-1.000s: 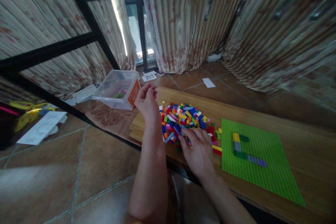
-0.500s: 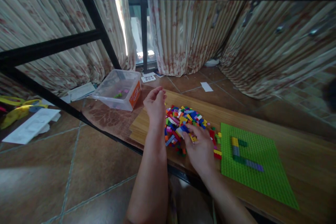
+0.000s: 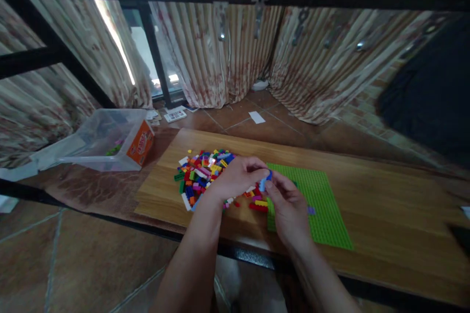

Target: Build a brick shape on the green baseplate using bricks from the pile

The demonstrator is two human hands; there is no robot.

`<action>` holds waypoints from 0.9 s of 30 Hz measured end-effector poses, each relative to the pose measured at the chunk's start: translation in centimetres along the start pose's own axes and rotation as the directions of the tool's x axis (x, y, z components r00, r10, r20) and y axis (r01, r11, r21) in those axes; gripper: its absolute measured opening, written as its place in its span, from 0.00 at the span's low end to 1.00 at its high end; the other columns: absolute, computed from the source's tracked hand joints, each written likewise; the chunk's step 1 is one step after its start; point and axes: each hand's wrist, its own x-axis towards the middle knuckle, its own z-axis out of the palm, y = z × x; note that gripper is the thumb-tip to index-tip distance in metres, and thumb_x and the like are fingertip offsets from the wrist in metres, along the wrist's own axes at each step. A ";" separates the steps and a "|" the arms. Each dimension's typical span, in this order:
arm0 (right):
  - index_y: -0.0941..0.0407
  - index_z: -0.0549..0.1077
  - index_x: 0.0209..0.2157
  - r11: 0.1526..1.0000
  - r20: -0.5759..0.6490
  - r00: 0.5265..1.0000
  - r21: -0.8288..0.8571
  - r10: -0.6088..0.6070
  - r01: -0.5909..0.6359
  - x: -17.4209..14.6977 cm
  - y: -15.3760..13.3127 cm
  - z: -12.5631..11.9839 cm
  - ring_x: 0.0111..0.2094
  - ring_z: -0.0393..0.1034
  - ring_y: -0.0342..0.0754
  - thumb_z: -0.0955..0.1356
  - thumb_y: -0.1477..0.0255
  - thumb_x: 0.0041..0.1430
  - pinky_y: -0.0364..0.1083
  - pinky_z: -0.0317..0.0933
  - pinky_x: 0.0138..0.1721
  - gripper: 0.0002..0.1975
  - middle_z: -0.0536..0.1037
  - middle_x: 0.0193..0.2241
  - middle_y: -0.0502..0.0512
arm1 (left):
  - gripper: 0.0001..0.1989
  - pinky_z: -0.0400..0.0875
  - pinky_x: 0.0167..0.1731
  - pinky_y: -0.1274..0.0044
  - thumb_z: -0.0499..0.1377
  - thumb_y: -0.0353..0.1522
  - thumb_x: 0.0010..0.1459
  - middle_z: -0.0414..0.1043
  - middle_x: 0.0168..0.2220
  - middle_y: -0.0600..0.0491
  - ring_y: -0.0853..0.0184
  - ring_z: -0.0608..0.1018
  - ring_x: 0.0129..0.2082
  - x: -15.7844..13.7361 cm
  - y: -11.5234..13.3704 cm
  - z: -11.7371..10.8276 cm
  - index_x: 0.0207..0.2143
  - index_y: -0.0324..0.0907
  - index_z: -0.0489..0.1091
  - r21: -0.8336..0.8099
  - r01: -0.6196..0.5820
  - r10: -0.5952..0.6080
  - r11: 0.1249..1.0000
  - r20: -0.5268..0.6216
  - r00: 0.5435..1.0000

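Note:
My left hand (image 3: pixel 238 177) and my right hand (image 3: pixel 290 201) meet between the brick pile and the baseplate. Their fingertips close together on a light blue toy brick (image 3: pixel 262 184) and a dark blue brick (image 3: pixel 269 175), which touch; whether they are joined I cannot tell. Below my right hand lies the green baseplate (image 3: pixel 325 195). A purple brick (image 3: pixel 311 210) on it shows beside the hand, which covers most of the other bricks there. Left of it spreads a pile of mixed coloured bricks (image 3: pixel 200 176), partly behind my left hand.
All this lies on a wooden tabletop (image 3: pixel 385 205) with a black frame edge. A clear plastic bin (image 3: pixel 110 139) with an orange label and a few bricks inside stands at the left. Curtains (image 3: pixel 209 58) hang behind black bars. At the right is a dark shape (image 3: pixel 429 88).
My right hand has lifted from the pile with blue bricks. My left hand has come over to meet it and closed on them too. The view has swung to the right.

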 end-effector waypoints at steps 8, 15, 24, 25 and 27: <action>0.52 0.76 0.45 0.985 0.070 0.996 -0.161 -0.057 0.068 0.4 -1.3 -3.0 0.34 0.72 0.46 0.72 0.64 0.52 0.46 0.69 0.33 0.18 0.79 0.36 0.52 | 0.09 0.62 0.22 0.82 0.61 0.35 0.52 0.69 0.21 0.56 0.75 0.68 0.21 1.0 -1.0 2.8 0.28 0.36 0.74 -0.013 0.060 -0.061 0.998 -0.041 0.997; 0.50 0.77 0.41 0.999 0.089 0.996 0.020 -0.033 0.031 0.6 -2.0 -4.4 0.30 0.72 0.43 0.73 0.65 0.50 0.46 0.69 0.34 0.14 0.78 0.30 0.48 | 0.12 0.66 0.24 0.80 0.63 0.38 0.49 0.72 0.23 0.55 0.73 0.71 0.22 1.0 -0.5 4.3 0.29 0.37 0.73 -0.156 0.064 -0.076 0.986 -0.073 0.994; 0.56 0.71 0.46 0.971 -0.201 0.976 -0.238 -0.080 0.031 4.1 -2.4 -11.4 0.29 0.73 0.45 0.67 0.64 0.53 0.50 0.68 0.35 0.18 0.79 0.32 0.54 | 0.10 0.63 0.28 0.78 0.53 0.33 0.56 0.74 0.26 0.54 0.69 0.72 0.26 1.4 -1.9 2.4 0.30 0.41 0.74 0.675 0.060 0.050 0.735 -0.143 0.988; 0.57 0.71 0.45 0.955 -0.207 0.975 -0.298 -0.078 0.013 4.4 -2.1 -12.2 0.30 0.73 0.46 0.67 0.64 0.53 0.50 0.68 0.35 0.18 0.79 0.31 0.55 | 0.10 0.63 0.28 0.78 0.53 0.33 0.57 0.75 0.26 0.53 0.69 0.73 0.26 1.3 -1.8 2.4 0.30 0.42 0.74 0.729 0.079 0.039 0.680 -0.143 0.989; 0.58 0.71 0.44 0.898 -0.179 0.981 -0.440 -0.079 -0.008 4.7 -1.5 -13.2 0.33 0.74 0.49 0.67 0.65 0.53 0.51 0.67 0.38 0.18 0.79 0.32 0.57 | 0.11 0.62 0.29 0.78 0.53 0.33 0.57 0.76 0.27 0.53 0.67 0.74 0.27 1.3 -1.7 2.5 0.30 0.43 0.75 0.806 0.114 0.022 0.581 -0.156 0.988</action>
